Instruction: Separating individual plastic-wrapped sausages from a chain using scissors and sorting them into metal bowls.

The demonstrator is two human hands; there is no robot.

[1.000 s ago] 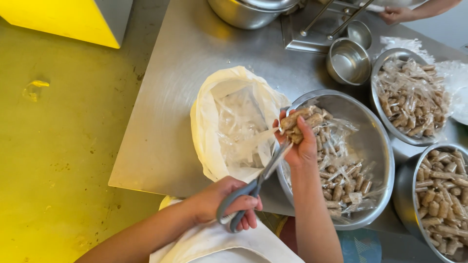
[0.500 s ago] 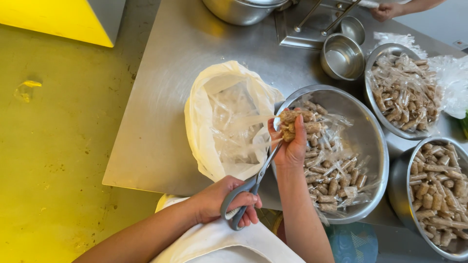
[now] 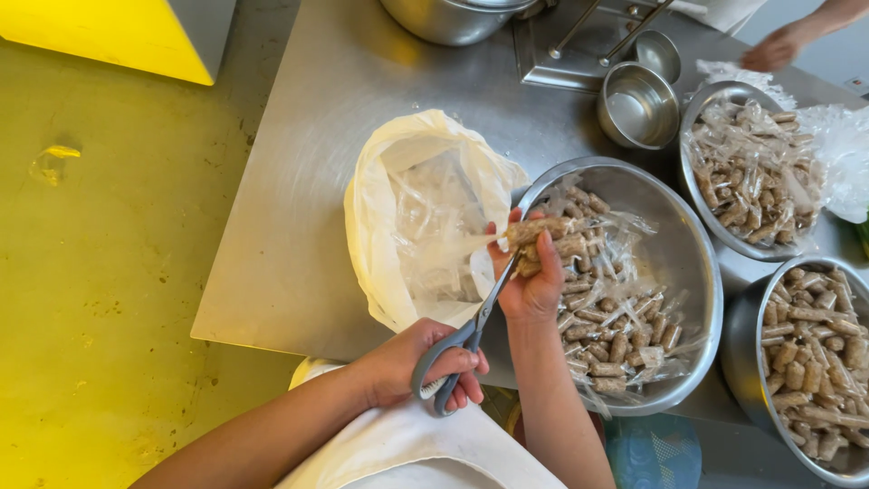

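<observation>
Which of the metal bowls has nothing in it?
The small steel bowl at the back of the table; the three big bowls around it all hold brown wrapped rolls.

The bench (image 3: 299, 181) is bare on the left, so a hand can pass there. The white bag (image 3: 425, 226) and the big steel bowl (image 3: 697, 299) block the middle. On the right two more bowls (image 3: 715, 95) and a small steel cup (image 3: 638, 109) stand close together.
</observation>
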